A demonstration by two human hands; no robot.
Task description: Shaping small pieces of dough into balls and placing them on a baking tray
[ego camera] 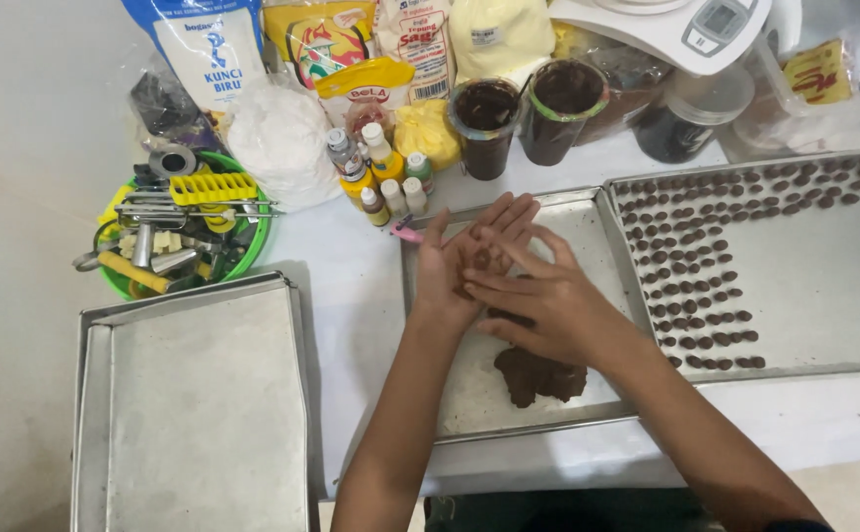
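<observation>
Dough bit [482,259] lies on left palm [464,266], under right fingers [509,258].

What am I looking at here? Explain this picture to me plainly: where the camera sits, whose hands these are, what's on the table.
The camera sits on a person's head, looking down at their own bare hands. The left hand lies palm up; the right hand presses a small brown piece between the palms. Below them a lump of brown dough rests on a metal tray. The right tray holds rows of small brown pieces. An empty tray, a green basket of tools, little bottles and bags stand around.
</observation>
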